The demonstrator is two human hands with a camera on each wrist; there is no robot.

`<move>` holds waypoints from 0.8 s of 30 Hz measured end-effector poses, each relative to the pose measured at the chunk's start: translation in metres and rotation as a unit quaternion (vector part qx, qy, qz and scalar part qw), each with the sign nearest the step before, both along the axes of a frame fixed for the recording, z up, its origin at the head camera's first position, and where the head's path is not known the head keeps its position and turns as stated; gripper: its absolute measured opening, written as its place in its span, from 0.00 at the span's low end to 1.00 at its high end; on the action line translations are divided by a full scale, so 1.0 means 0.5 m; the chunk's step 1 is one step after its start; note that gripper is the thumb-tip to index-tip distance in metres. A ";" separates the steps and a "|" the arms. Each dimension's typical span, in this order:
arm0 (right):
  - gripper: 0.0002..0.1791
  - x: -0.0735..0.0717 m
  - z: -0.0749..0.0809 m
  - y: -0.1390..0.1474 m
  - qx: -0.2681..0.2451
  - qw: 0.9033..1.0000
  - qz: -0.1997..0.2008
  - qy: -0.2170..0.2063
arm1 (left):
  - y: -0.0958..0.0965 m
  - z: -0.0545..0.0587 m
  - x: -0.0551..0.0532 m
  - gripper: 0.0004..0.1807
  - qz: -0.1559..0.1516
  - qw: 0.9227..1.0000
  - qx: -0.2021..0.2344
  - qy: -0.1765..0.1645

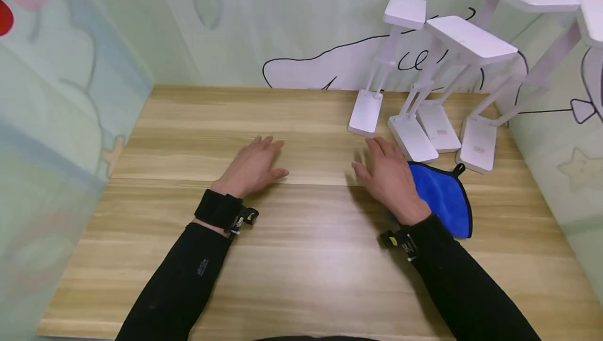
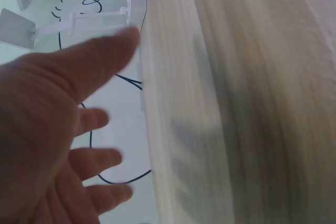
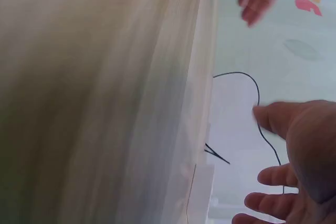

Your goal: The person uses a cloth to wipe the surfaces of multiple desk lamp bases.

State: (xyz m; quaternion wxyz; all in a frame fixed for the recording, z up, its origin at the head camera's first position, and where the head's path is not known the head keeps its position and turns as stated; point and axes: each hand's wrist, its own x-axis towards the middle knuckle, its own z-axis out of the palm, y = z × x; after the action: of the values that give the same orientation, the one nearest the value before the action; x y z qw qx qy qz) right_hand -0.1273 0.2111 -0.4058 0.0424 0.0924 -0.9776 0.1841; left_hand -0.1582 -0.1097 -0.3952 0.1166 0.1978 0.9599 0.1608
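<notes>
Well, blue cloth: a bright blue fabric square point(image 1: 445, 199) with black edging and a small black loop point(image 1: 459, 169) at its far right corner, lying on the pale wood-grain table point(image 1: 301, 267); the right hand point(image 1: 388, 176) and its forearm hide part of it.

Right hand: at the cloth's left side, wrist above the fabric, fingers extended forward and thumb spread away from them; whether skin meets fabric, I cannot tell from here.

Left hand point(image 1: 249, 165): well to the left of the cloth, raised over the wood, fingers straight and relaxed, thumb standing apart; the two hands are well separated.

Lamps: four white desk lamps point(image 1: 412, 139) with flat rectangular heads, slim jointed arms and oblong bases, grouped just beyond the cloth; the rightmost base sits just beside its loop.

Person: long black sleeves point(image 1: 176, 278) reaching in from the near side of the cloth, a small black device point(image 1: 398, 241) on each wrist.

Walls: pale green wall covering point(image 1: 282, 21) beyond the cloth, bearing a cartoon drawn in thin black outline point(image 1: 301, 59).
</notes>
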 end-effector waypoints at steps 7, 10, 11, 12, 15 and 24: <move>0.33 0.077 0.004 0.065 0.023 0.998 -0.064 -0.020 | -0.016 -0.017 0.011 0.38 -0.020 1.000 -0.006 -0.016; 0.36 0.101 0.007 0.093 0.042 0.993 -0.098 -0.054 | -0.016 -0.021 0.010 0.38 -0.017 0.999 -0.009 -0.028; 0.38 0.107 0.009 0.101 0.044 0.991 -0.107 -0.071 | -0.015 -0.022 0.010 0.38 -0.016 0.999 -0.010 -0.032; 0.40 0.112 0.012 0.109 0.044 0.988 -0.112 -0.092 | -0.014 -0.022 0.009 0.38 -0.015 0.999 -0.011 -0.035; 0.45 0.115 0.023 0.131 0.029 0.984 -0.094 -0.152 | -0.009 -0.025 0.006 0.38 -0.013 0.999 -0.013 -0.036; 0.53 0.110 0.040 0.179 0.041 0.966 0.036 -0.254 | 0.002 -0.030 0.001 0.38 -0.004 0.999 -0.005 -0.044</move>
State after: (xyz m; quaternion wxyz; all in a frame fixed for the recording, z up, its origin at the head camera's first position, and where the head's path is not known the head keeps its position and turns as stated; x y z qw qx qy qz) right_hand -0.0721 0.3008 -0.3856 -0.2174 0.0798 -0.9590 0.1632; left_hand -0.1578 -0.1085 -0.4101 0.1601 0.1943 0.9537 0.1643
